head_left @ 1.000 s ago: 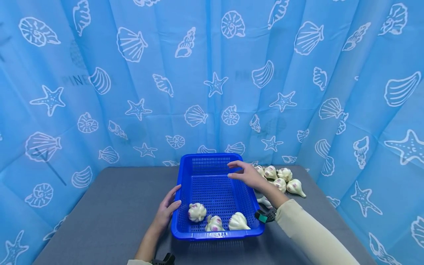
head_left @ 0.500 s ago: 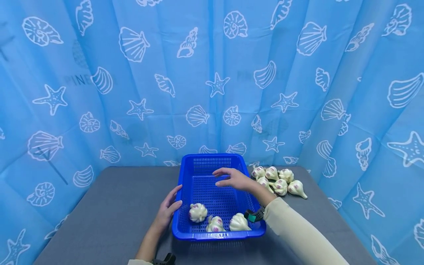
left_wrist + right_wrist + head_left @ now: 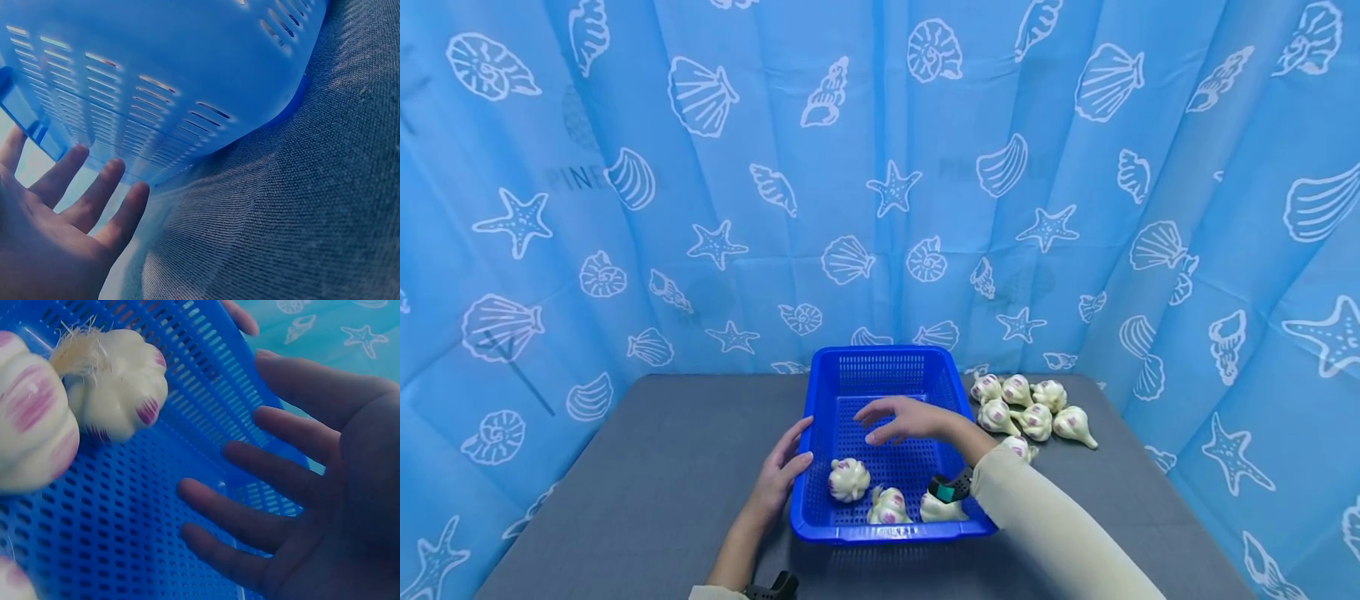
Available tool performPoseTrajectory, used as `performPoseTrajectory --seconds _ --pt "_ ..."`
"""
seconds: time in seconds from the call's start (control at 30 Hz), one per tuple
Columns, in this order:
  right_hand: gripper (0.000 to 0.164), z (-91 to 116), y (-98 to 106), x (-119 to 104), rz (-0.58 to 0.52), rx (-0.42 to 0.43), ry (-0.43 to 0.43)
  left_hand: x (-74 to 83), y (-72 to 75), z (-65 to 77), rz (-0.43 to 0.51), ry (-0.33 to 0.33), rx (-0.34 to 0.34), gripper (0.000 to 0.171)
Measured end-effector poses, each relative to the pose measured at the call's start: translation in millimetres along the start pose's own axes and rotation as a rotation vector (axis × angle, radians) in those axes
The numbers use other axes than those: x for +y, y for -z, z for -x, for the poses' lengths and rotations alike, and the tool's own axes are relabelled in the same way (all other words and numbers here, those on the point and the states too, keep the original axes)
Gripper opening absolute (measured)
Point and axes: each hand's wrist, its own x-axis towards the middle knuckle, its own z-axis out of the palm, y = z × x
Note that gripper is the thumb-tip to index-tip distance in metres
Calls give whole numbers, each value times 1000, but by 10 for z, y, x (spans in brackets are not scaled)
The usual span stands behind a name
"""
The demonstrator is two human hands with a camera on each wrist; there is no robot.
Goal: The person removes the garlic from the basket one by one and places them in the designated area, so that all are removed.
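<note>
A blue plastic basket (image 3: 829, 533) with slotted walls stands on the grey cloth, holding three garlic bulbs near its front. One garlic bulb (image 3: 850, 480) lies at the left, another (image 3: 889, 506) front middle, and the third (image 3: 942, 508) front right, partly behind the right wrist's band. My left hand (image 3: 775, 477) rests against the basket's left side, fingertips at the rim; in the left wrist view its fingers (image 3: 103, 187) are spread along the wall. Over the basket's interior hangs my right hand (image 3: 904, 419), holding nothing, fingers spread and apart from the nearest garlic bulb (image 3: 125, 387).
Several garlic bulbs (image 3: 1036, 422) lie grouped on the grey cloth (image 3: 700, 467) right of the basket, and one more (image 3: 1019, 448) shows behind the right sleeve. A blue shell-patterned curtain (image 3: 880, 208) closes off the back and sides.
My right hand has moved left and nearer, from over the basket's right rim to above its middle. The bulbs beside the basket are less covered. My left hand stays at the left rim.
</note>
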Motion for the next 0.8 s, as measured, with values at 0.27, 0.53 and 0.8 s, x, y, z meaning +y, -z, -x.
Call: performPoseTrajectory --seconds 0.27,0.53,0.8 --pt "46 -113 -131 -61 26 -163 -60 -15 11 -14 -13 1 4 53" --pt "47 -211 -254 -80 119 -292 -60 -10 19 -16 -26 1 -7 54" --pt "43 -283 -376 -156 218 -311 -72 -6 12 -11 -12 -17 -3 53"
